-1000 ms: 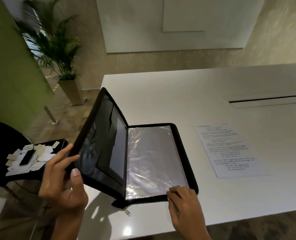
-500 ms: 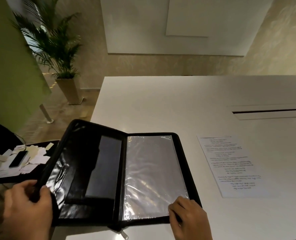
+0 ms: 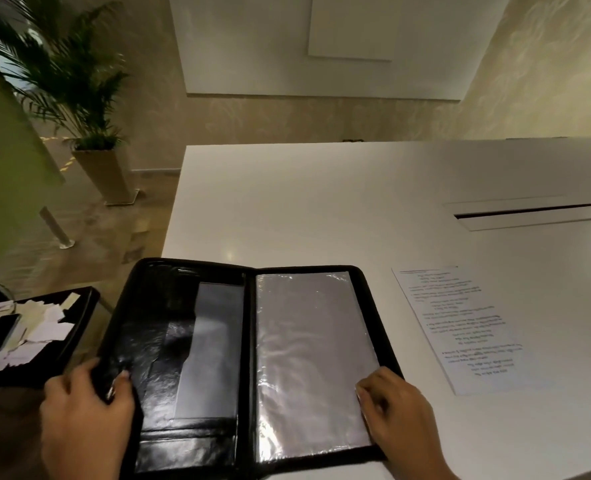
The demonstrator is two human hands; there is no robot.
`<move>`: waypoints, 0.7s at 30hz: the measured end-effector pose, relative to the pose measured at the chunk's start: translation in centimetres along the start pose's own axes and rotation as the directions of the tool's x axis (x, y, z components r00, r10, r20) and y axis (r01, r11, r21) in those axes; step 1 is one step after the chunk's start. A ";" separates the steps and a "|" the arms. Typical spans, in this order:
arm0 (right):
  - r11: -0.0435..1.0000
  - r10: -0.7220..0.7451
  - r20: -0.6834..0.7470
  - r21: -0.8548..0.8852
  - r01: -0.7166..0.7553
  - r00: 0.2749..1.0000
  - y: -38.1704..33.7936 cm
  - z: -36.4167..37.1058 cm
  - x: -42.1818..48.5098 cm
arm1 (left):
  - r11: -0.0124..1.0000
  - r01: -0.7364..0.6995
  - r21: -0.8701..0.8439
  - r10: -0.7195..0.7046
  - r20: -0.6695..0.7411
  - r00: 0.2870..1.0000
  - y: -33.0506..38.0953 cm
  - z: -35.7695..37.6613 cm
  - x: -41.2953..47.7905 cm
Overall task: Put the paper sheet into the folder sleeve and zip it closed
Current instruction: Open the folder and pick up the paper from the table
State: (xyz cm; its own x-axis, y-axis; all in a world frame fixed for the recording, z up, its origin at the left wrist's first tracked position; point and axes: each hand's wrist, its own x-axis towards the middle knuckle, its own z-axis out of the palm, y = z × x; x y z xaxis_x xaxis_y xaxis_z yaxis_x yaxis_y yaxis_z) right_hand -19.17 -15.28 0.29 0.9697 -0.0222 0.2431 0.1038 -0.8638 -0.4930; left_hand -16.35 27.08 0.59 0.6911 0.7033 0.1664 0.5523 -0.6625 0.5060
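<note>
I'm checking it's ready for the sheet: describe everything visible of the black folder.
The black folder lies open at the white table's near left edge. Glossy, leather-like. Left half: dark pockets; right half: a clear plastic sleeve. The left hand grips its left edge; the right hand's fingers curl at the sleeve's edge.

On the white table (image 3: 321,202) lie an open black folder (image 3: 162,341) and, beside it, a paper sheet (image 3: 460,327).
</note>
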 end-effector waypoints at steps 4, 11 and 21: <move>0.997 0.071 0.003 -0.022 -0.071 0.997 0.6 -0.2 0.0 | 0.999 0.018 -0.038 -0.012 0.152 0.988 1.4 -0.1 -0.8; 0.995 0.100 -0.033 -0.010 -0.100 0.994 1.3 -0.6 0.4 | 0.996 -0.044 0.081 0.024 0.229 0.973 1.6 0.0 -0.8; 0.842 0.454 -0.191 0.411 -0.349 0.870 6.0 -6.3 5.5 | 0.838 -0.541 -0.073 0.543 0.018 0.839 11.5 2.5 -4.2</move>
State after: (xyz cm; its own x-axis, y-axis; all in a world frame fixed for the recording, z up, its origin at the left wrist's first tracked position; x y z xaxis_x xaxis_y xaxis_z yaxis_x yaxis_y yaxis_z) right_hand -14.59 -23.79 3.91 0.8488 -0.5079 0.1471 -0.1607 -0.5127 -0.8434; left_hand -11.73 15.92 3.60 0.8885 0.2260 0.3994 0.0552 -0.9166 0.3959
